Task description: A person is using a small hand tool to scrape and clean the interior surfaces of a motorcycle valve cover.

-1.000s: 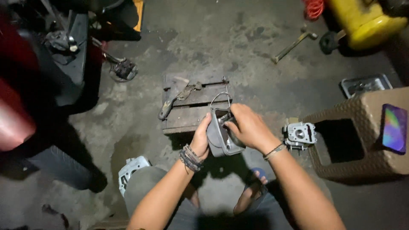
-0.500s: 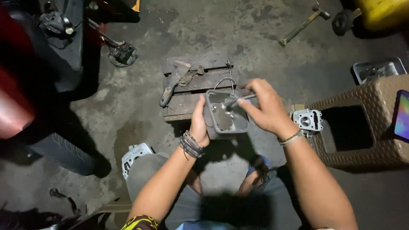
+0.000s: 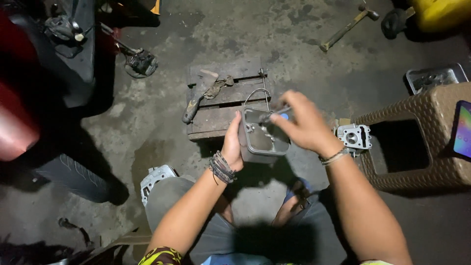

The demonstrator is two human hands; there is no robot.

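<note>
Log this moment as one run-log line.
left hand: grips grey metal cover by its side | right hand: holds blurred small tool over cover's open face | behind: wooden block with rag, hammer

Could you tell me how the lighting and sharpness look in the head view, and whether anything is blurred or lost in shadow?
Head view: light falls on the middle of the concrete floor; the left edge sinks into deep shadow around the tyre. The right hand is motion-blurred over the grey metal container, while the left hand is sharper. The wooden block reads clearly; the phone screen glows.
</note>
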